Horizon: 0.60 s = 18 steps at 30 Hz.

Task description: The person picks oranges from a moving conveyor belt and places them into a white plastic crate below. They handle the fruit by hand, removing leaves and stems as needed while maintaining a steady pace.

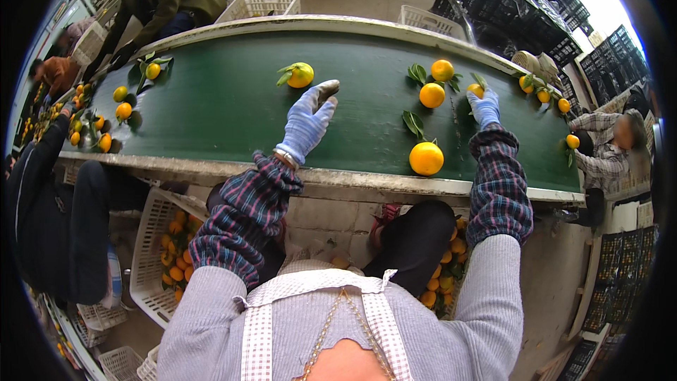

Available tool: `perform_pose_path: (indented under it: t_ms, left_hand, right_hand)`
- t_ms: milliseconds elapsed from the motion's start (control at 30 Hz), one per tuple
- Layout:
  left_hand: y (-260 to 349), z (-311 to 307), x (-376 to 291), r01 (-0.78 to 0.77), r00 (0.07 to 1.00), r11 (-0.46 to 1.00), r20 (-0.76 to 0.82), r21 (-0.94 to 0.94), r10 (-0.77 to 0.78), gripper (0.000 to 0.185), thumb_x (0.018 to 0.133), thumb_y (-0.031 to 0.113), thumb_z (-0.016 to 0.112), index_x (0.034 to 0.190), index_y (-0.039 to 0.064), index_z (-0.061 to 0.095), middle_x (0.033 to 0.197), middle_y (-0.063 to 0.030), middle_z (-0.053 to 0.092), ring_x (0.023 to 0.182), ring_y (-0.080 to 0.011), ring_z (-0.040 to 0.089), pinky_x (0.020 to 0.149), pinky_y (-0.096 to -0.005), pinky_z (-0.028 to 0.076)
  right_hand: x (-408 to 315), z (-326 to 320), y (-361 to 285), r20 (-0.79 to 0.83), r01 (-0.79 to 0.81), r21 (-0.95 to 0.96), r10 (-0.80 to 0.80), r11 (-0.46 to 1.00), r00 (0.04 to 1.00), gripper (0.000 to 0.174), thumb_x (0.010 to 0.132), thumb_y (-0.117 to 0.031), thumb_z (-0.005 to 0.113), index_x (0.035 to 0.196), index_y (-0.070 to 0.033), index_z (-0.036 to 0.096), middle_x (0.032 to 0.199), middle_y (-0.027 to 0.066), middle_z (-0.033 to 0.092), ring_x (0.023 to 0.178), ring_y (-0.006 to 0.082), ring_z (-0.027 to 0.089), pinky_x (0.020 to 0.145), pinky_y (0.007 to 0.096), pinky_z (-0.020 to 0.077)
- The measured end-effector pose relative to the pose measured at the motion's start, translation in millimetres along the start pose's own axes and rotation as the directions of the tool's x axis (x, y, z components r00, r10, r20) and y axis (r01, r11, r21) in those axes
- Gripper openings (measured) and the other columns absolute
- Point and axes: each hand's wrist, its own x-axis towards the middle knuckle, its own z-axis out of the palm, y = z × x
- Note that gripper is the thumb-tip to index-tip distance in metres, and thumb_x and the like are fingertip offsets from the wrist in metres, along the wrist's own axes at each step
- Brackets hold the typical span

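Note:
My left hand (312, 119), in a light blue knitted glove with a dirty fingertip, is over the green conveyor belt (227, 100). It holds nothing, its thumb and fingers apart. Just beyond it lies a yellow-green citrus fruit (300, 75) with leaves. My right hand (485, 108), gloved alike, has its fingers around an orange citrus fruit (475, 90) with an upright leaf; the palm side is hidden. Left of that hand rest two orange fruits, one farther (442, 70) and one nearer (432, 95), with leaves. A larger orange (426, 159) sits by the belt's near edge.
White plastic crates of fruit stand below the belt, at my left (145, 254) and beside my right leg. Co-workers sit at the belt's right end (608, 143) and near left (47, 211); another leans over its far left side (169, 0). Black crates (508, 16) are stacked behind.

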Motion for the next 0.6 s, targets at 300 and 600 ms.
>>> perform_pose_path:
  t_ms: [300, 600]
  left_hand:
    - [16, -1, 5, -0.087, 0.994, 0.991, 0.081, 0.1, 0.079, 0.03, 0.093, 0.003, 0.054, 0.123, 0.002, 0.056, 0.116, -0.0074, 0.062, 0.107, -0.0122, 0.057, 0.095, -0.0241, 0.043]
    - [33, -3, 13, 0.047, 0.993, 0.996, 0.107, 0.069, -0.055, 0.029, 0.094, 0.005, 0.053, 0.122, 0.002, 0.057, 0.114, -0.0064, 0.063, 0.104, -0.0107, 0.057, 0.092, -0.0225, 0.044]
  right_hand:
    - [-68, -53, 17, 0.408, -0.409, 0.912, 0.14, -0.026, 0.902, 0.05, 0.09, -0.047, 0.058, 0.119, -0.007, 0.054, 0.105, 0.0091, 0.062, 0.089, 0.0202, 0.063, 0.069, 0.0314, 0.0527]
    - [-93, -89, -44, 0.266, -0.265, 0.964, 0.037, -0.038, 0.963, 0.051, 0.092, -0.045, 0.054, 0.123, -0.005, 0.049, 0.11, 0.0104, 0.058, 0.091, 0.0185, 0.061, 0.075, 0.0323, 0.0541]
